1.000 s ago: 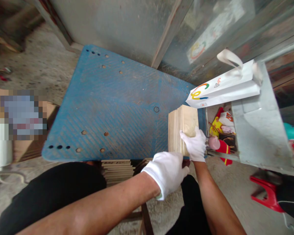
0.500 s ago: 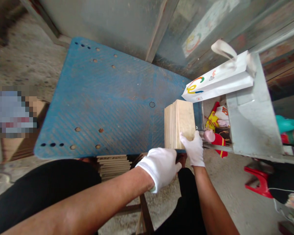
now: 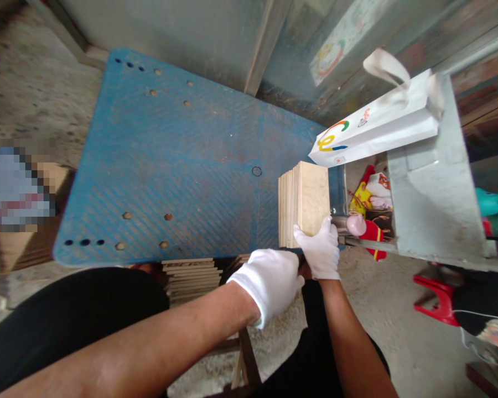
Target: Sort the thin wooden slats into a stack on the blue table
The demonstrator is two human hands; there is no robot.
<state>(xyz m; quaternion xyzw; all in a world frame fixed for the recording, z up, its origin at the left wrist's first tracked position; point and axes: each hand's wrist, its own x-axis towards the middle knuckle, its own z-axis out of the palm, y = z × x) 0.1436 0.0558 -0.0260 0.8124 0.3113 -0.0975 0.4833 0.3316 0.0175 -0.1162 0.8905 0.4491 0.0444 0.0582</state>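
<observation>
A stack of thin pale wooden boards stands on the right front corner of a blue ribbed table. My right hand, in a white glove, grips the stack's near right end. My left hand, also in a white glove, rests against the stack's near end at the table's front edge. Whether its fingers close on the boards is hidden.
More boards are piled below the table's front edge. A white paper bag lies on a grey metal box to the right, with colourful packets beside it. A red stool stands on the floor.
My right hand has slid a little left and lower on the stack. The view has shifted slightly; the stack stays in place.
</observation>
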